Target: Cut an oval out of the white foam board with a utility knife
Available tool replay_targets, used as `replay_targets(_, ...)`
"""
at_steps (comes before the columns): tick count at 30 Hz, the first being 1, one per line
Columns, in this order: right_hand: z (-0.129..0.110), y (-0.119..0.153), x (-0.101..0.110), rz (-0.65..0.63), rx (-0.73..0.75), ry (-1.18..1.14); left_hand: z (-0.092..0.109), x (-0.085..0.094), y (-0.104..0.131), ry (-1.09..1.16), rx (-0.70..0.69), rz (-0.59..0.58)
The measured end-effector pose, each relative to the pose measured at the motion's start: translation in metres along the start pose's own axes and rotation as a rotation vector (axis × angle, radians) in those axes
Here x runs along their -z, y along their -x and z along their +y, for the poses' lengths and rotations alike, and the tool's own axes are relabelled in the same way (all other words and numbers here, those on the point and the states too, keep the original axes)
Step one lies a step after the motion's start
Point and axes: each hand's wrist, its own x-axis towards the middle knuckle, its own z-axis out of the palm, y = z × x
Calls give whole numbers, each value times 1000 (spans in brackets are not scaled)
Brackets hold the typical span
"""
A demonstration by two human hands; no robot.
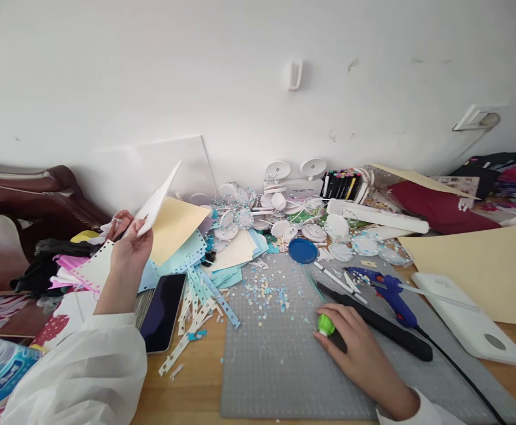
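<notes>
My left hand [131, 248] is raised at the left, its fingers closed on a sheet of white paper [158, 200] held up at a tilt. On the grey cutting mat [262, 378], my right hand [357, 342] has its fingers round a small bright green craft punch [326, 324]; part of it is hidden by the fingers. Tiny blue and cream paper stars [269, 292] lie scattered on the mat to the left of that hand. Behind my left hand are a cream sheet [176, 227] and blue sheets [182, 254] with punched edges.
A phone [164, 313] lies left of the mat beside punched paper strips [217, 295]. A blue glue gun [394, 301], its cable and a long black tool [381, 327] are at the right. White discs [337, 227], a blue lid [302, 251] and markers [341, 184] crowd the back.
</notes>
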Motion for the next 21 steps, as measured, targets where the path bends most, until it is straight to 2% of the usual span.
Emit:
replay_targets(3,0,0,1,11,4,7,-1,-6,11,97,79,104)
replay_targets(7,-1,0,1,6,0,2,-3,-8,29,168,86,160)
replay_targets(15,-1,0,0,-35,-14,-14,1,-4,84,121,62,86)
replay_targets(21,-5,-2,3,-37,-8,-7,18,-8,124,84,-12,10)
